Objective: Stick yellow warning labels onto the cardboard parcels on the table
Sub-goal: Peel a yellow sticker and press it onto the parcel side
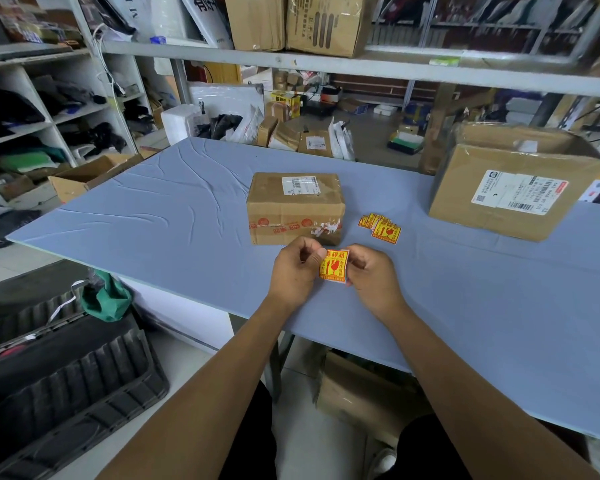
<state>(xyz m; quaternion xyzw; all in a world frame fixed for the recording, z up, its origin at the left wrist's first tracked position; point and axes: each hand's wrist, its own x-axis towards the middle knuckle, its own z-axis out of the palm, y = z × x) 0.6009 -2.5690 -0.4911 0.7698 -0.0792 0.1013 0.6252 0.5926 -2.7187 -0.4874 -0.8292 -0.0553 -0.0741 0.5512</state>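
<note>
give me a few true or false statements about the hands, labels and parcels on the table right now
1. Both hands, left and right, hold one yellow label. True.
2. The small parcel already has a yellow label on top. False: its top shows only a white shipping label.
3. Spare labels lie on the table to the right of the small parcel. True.
4. The big parcel sits at the table's left end. False: it is on the right.
5. The held label is pressed onto the small parcel. False: it is held in the air in front of it, not touching.
</note>
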